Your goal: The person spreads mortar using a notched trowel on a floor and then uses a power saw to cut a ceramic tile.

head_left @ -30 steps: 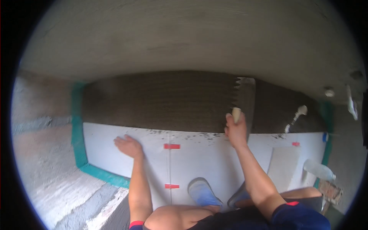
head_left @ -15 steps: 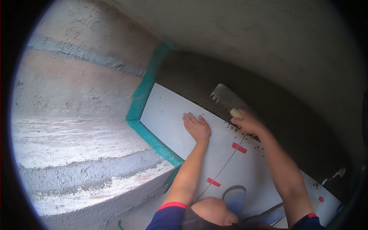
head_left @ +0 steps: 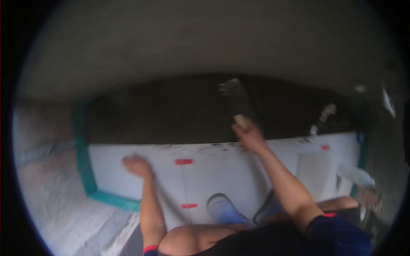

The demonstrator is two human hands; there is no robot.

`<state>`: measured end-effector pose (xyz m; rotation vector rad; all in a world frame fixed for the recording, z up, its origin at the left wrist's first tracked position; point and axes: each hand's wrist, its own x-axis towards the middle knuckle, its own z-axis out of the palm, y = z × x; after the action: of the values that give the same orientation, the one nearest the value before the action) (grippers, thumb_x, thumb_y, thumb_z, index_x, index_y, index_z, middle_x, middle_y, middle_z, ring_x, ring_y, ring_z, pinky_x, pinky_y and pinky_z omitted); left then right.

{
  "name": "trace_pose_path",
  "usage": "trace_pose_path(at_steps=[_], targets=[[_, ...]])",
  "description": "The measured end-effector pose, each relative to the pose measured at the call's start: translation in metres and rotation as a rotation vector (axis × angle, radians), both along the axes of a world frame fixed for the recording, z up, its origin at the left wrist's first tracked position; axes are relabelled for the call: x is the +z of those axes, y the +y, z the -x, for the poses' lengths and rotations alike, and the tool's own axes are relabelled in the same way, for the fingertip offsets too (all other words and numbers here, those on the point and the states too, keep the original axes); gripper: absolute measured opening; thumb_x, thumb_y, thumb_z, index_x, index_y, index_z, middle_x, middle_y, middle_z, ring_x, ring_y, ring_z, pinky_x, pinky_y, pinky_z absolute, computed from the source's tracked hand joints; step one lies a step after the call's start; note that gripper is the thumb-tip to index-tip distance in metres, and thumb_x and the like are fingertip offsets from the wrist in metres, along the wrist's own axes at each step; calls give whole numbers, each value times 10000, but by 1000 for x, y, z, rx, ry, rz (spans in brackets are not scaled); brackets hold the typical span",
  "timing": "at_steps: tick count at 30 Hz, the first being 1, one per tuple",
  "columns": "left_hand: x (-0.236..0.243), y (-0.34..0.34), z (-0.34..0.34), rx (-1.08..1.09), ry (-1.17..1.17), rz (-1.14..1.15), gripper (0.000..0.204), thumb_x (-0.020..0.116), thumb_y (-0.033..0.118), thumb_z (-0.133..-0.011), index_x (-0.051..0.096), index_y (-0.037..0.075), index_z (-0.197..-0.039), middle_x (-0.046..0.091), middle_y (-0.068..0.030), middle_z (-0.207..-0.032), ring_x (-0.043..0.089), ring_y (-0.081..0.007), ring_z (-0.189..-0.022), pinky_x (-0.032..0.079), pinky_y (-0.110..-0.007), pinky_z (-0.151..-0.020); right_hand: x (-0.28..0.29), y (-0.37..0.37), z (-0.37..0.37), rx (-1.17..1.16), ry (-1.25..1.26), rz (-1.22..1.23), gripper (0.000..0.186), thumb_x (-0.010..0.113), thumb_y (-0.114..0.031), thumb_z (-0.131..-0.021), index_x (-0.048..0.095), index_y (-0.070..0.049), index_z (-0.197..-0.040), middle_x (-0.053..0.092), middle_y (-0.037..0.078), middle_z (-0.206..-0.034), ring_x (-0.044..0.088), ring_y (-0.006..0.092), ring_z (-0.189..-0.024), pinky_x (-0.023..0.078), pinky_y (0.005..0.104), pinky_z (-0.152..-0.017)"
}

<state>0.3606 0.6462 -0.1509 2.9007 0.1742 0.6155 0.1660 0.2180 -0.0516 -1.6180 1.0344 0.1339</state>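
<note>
Trowel [head_left: 237, 97] and gripping fist stood near the middle of the dark strip [head_left: 162, 113], the blade pointing away from us. Half a second earlier we had been turned toward the left corner, with the tool beside the tile joint; now we faced the strip squarely, and the tool was to the right of that joint. We judged that this put the blade back over the coated stretch, though blur hid whether it touched.

Our right hand [head_left: 251, 138] was closed around the pale handle. Our left hand [head_left: 136, 165] was over the left white tile [head_left: 113, 170], loosely open as far as the blur showed, with nothing visible in it; we could not tell whether it pressed down.

The strip's near edge met the tiles along a crumb-speckled line, and a teal band [head_left: 87, 181] closed off the left end. The longest run for the blade lay leftward. To the right, a pale blob [head_left: 328, 112] on the strip narrowed the way. Closer to us, red clips [head_left: 184, 161] crossed the joint, our shoes [head_left: 224, 209] showed below, and a clear bottle [head_left: 354, 175] was at the right.
</note>
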Motion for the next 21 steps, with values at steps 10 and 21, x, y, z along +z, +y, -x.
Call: trace_pose_path(at_steps=[10,21], targets=[[17,-30,2,10,151,-102,622,372,384,-985,409,-137,-1322,409,-319,-1377,370,-438,-1298,277,-460,-1104,30,-107,96,-555,-155,-108,261,603,-273,-890,478,-81,-1016,497,15,-649,448,103,-446,361,277,-378],[26,-29,-6,15,144,-170,592,379,341,-979,413,-151,-1306,415,-319,-1369,378,-430,-1295,281,-460,-1104,53,-43,29,-459,-223,-314,203,590,-192,-904,444,-93,-1005,429,-7,-636,376,77,-442,314,258,-374]])
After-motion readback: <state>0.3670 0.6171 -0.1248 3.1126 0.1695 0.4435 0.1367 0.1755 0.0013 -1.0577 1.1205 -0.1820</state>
